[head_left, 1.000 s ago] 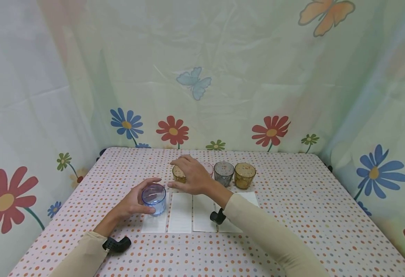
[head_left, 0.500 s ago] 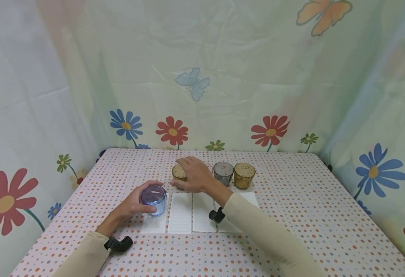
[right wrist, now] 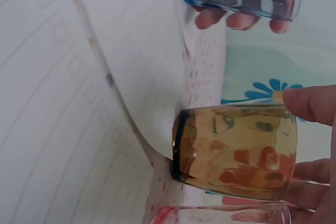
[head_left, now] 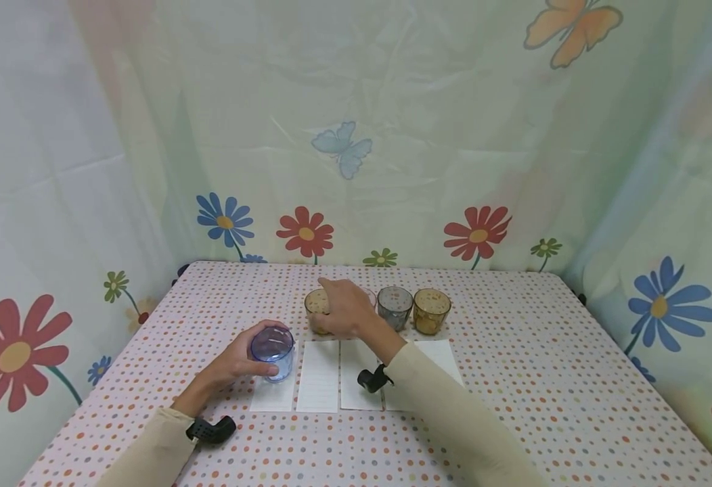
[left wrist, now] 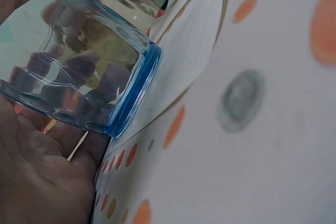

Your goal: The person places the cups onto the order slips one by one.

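Note:
My left hand (head_left: 240, 356) holds a clear blue glass (head_left: 273, 353) from its left side, thumb in front and fingers curled behind. That glass stands upright over the leftmost sheet of white paper (head_left: 271, 400). My right hand (head_left: 351, 311) is at an amber glass (head_left: 315, 304) behind the sheets. In the right wrist view the thumb lies at the rim of this amber glass (right wrist: 236, 150) and the other fingers are on its opposite side. A pink glass (right wrist: 226, 214) stands close beside it, mostly hidden by the right hand in the head view.
To the right in the same row stand a grey glass (head_left: 394, 308) and a second amber glass (head_left: 432, 311). Several lined white sheets (head_left: 317, 382) lie side by side in front of them. The dotted tablecloth (head_left: 514, 365) ends at a flowered curtain (head_left: 392, 203).
My right hand has shifted slightly right and its thumb and fingers have drawn in on the amber glass. The left hand keeps its hold on the blue glass, nearly still.

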The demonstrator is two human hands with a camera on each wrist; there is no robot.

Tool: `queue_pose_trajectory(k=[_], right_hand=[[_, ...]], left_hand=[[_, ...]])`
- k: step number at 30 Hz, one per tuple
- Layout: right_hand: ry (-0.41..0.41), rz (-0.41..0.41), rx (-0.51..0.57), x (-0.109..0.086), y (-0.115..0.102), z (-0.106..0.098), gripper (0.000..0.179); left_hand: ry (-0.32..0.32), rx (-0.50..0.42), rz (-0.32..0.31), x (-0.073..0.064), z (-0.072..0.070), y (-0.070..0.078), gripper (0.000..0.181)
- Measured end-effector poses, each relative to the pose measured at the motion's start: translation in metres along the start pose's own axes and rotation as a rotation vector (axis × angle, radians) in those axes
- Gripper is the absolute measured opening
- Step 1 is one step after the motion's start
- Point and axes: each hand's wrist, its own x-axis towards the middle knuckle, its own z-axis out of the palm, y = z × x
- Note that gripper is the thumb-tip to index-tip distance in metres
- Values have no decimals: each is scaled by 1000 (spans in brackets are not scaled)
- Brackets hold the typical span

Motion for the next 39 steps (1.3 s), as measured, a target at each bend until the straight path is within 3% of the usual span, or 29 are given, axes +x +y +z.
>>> queue_pose_trajectory(k=[5, 15, 26, 39], right_hand=[[1, 58, -4, 1, 0, 1, 82], [-5, 82, -53, 0, -1, 0, 80], [-7, 103, 3, 6, -2, 0, 79], [46, 85, 91, -1, -5, -2, 79]], left_hand=[[-6, 3, 7, -1, 1, -1, 76], [-13, -24, 20, 1, 2, -2, 78], [-4, -19, 16, 0, 0, -3, 75], [3, -17, 12, 0, 0, -1, 80]])
